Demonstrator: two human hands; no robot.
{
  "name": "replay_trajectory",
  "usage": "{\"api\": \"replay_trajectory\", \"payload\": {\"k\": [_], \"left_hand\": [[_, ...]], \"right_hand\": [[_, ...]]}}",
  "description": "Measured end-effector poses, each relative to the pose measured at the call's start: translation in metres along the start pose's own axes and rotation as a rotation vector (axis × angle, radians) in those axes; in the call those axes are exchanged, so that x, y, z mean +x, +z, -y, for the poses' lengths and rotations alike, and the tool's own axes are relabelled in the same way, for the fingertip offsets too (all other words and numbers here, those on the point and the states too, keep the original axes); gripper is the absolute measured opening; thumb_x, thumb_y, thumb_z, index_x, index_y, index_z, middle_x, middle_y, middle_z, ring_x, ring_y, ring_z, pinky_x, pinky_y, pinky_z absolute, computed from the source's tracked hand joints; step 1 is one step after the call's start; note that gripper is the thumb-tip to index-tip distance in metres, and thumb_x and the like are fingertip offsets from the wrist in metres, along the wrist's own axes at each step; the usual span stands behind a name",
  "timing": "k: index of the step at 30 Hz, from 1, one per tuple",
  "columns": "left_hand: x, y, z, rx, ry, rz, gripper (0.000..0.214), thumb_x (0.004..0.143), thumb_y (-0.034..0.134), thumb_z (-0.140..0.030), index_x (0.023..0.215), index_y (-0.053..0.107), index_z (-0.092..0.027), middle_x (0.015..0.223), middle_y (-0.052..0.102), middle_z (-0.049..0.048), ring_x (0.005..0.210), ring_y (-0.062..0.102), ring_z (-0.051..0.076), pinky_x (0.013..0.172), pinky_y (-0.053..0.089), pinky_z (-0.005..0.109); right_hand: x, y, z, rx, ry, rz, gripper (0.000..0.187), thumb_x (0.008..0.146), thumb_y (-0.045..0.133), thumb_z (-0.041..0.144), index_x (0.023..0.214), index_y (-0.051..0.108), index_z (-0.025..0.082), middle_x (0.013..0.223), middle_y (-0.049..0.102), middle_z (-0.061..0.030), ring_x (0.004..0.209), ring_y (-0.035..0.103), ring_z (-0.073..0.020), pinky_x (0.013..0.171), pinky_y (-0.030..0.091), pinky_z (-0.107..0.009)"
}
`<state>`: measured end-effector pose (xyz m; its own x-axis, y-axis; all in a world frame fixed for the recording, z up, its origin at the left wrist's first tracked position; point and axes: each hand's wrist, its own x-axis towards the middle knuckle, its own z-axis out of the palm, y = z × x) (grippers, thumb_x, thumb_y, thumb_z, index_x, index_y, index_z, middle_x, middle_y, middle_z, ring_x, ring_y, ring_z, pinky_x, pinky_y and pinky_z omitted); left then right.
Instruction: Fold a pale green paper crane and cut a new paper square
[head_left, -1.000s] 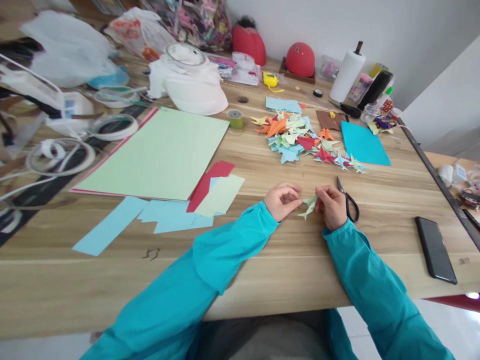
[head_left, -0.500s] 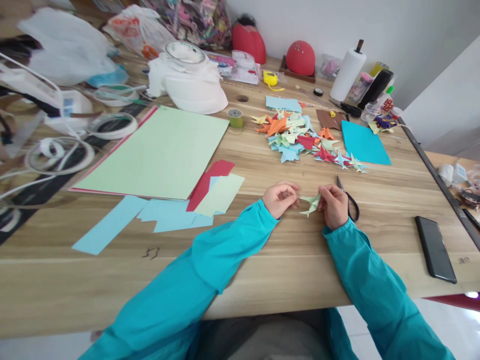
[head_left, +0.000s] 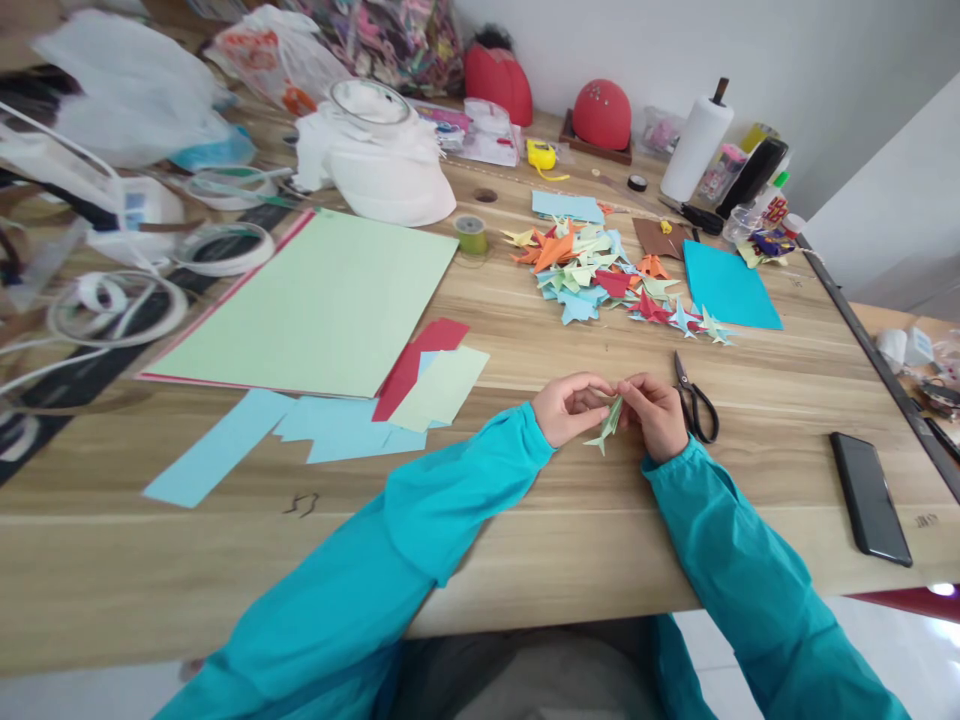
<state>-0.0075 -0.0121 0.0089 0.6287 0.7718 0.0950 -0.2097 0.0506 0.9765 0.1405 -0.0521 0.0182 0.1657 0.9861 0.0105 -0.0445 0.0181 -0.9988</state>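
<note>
A small pale green folded paper bird point(head_left: 609, 426) hangs between my two hands, its forked tail pointing down toward me. My left hand point(head_left: 571, 407) pinches its upper edge between thumb and fingers. From the other side, my right hand point(head_left: 654, 412) pinches the paper close to the left fingertips. Black-handled scissors point(head_left: 697, 400) lie just right of my right hand, blades pointing away. Beyond my hands sits a heap of similar folded paper birds point(head_left: 577, 268) in orange, red, green, yellow and blue.
Left of my arms lie large green sheets point(head_left: 322, 310), with blue strips point(head_left: 217, 450) and red and green offcuts point(head_left: 442, 388) beside them. A thread spool point(head_left: 471, 236), a turquoise sheet point(head_left: 731, 285) and a phone point(head_left: 870, 498) are also on the table. Cables point(head_left: 127, 310) crowd the far left.
My left hand has moved right and now pinches the paper bird too. The bird has swung from nearly level to tail down, and my right hand has shifted slightly left.
</note>
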Motion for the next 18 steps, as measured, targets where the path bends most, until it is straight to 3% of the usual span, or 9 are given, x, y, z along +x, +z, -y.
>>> {"api": "replay_trajectory", "payload": {"k": [4,9,14,18], "left_hand": [[0.0002,0.0012,0.0017,0.083,0.094,-0.029,0.02,0.066,0.067,-0.024,0.074,0.053,-0.013,0.074,0.056,0.0018,0.059,0.054,0.008,0.055,0.044,0.021],[0.0013,-0.0008,0.0053,0.108,0.163,0.017,0.017,0.066,0.066,-0.021,0.077,0.055,-0.014,0.087,0.052,0.0041,0.066,0.054,0.01,0.059,0.046,0.024],[0.0009,-0.0039,0.0038,0.193,0.209,0.065,0.005,0.068,0.063,-0.017,0.072,0.063,-0.014,0.096,0.057,0.009,0.088,0.057,0.017,0.076,0.048,0.03],[-0.0001,-0.0043,0.0026,0.218,0.203,0.078,0.017,0.064,0.065,-0.013,0.08,0.067,-0.016,0.1,0.058,0.0096,0.096,0.057,0.02,0.08,0.048,0.031]], "right_hand": [[-0.0009,0.0019,0.0016,-0.039,-0.02,0.024,0.024,0.071,0.065,0.039,0.067,0.059,0.017,0.044,0.055,0.0046,0.036,0.048,-0.0074,0.036,0.036,-0.019],[-0.0013,0.0022,0.0017,-0.068,-0.053,0.034,0.024,0.071,0.065,0.04,0.067,0.061,0.017,0.043,0.051,0.005,0.036,0.043,-0.0068,0.037,0.034,-0.02],[-0.0012,0.0014,0.0003,-0.099,-0.069,0.029,0.024,0.073,0.064,0.04,0.068,0.062,0.017,0.041,0.048,0.0056,0.036,0.041,-0.0071,0.038,0.032,-0.021],[-0.0004,0.0016,-0.0003,-0.106,-0.063,-0.003,0.026,0.072,0.064,0.043,0.068,0.061,0.018,0.043,0.049,0.0054,0.036,0.041,-0.0075,0.038,0.033,-0.021]]}}
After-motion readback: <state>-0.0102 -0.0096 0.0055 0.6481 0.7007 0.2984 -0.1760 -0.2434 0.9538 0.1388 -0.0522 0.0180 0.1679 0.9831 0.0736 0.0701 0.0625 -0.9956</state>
